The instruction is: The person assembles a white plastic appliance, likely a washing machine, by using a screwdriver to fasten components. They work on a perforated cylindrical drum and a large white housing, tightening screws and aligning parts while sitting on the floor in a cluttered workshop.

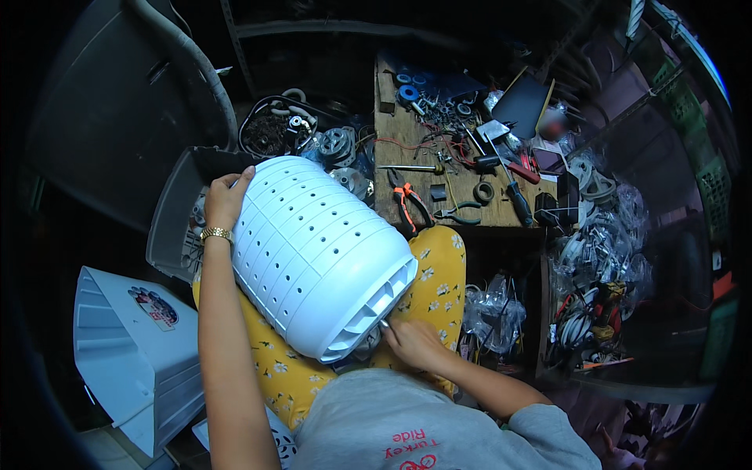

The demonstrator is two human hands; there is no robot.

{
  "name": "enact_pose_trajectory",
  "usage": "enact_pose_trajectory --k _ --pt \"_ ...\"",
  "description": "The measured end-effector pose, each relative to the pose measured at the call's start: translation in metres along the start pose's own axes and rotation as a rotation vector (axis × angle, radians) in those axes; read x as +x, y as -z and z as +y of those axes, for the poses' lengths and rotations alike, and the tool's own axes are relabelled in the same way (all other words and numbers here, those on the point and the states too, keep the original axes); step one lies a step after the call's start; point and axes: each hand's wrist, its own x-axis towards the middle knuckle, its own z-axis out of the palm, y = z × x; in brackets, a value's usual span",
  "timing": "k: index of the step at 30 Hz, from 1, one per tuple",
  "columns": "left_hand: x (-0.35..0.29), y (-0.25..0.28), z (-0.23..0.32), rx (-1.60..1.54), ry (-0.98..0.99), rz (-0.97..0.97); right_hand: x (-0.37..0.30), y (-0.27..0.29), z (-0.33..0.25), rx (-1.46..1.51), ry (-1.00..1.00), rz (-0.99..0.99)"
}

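Note:
A white, perforated spin tub (309,243) of a washing machine lies tilted across my lap, its ribbed base turned toward my body on the right. My left hand (225,202) grips the far left end of the tub, fingers bent at its rim. At the base, my right hand (409,343) is closed, thumb and fingers pinched together. A short bit of bright metal (383,322) shows just beyond those fingertips, against the base. What the metal belongs to is hidden by the hand and the tub.
A wooden workbench (403,211) ahead carries orange-handled pliers (407,202), a screwdriver (518,202), a tape roll (483,193) and loose hardware. Left of me stand a grey plastic housing (168,223) and a white panel (129,345). Bagged parts (599,227) crowd the right.

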Motion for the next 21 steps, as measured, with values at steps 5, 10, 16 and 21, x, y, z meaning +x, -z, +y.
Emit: enact_pose_trajectory --k 5,10,16,21 --pt "0.01 -0.002 -0.023 -0.006 0.006 0.021 -0.027 0.028 -0.011 -0.022 -0.059 -0.092" --pt "0.012 -0.005 -0.013 0.004 -0.023 -0.005 -0.009 0.005 -0.002 0.001 -0.042 -0.047" --pt "0.01 -0.006 -0.023 -0.003 0.012 0.021 -0.02 0.029 -0.018 0.003 -0.055 -0.054" --pt "0.008 -0.003 -0.01 -0.022 0.001 0.001 0.008 0.002 -0.007 -0.008 0.009 0.005"
